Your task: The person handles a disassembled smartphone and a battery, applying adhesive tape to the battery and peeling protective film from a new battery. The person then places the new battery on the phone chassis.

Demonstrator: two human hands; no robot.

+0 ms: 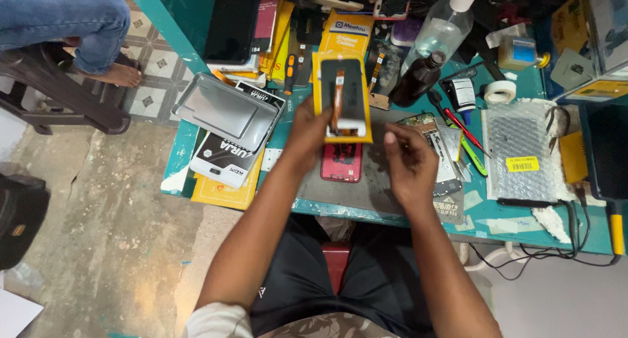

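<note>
My left hand [306, 138] grips the left edge of a yellow-framed phone display panel [342, 96], held tilted above the bench; its dark back carries an orange flex cable. My right hand [409, 163] is beside the panel's lower right corner, thumb raised, fingers curled, touching the panel's edge or just off it. Below the panel an opened red phone [341, 163] lies on a grey work mat [376, 187].
The teal bench [510, 214] is crowded: a grey phone tray [226, 110] and boxes at left, bottles [432, 50], tape roll [500, 91], screwdrivers [461, 132], a bubble-wrapped panel [520, 148] and a dark device with cables at right. Another person's jeans-clad leg and bare foot [98, 44] rest on a stool at far left.
</note>
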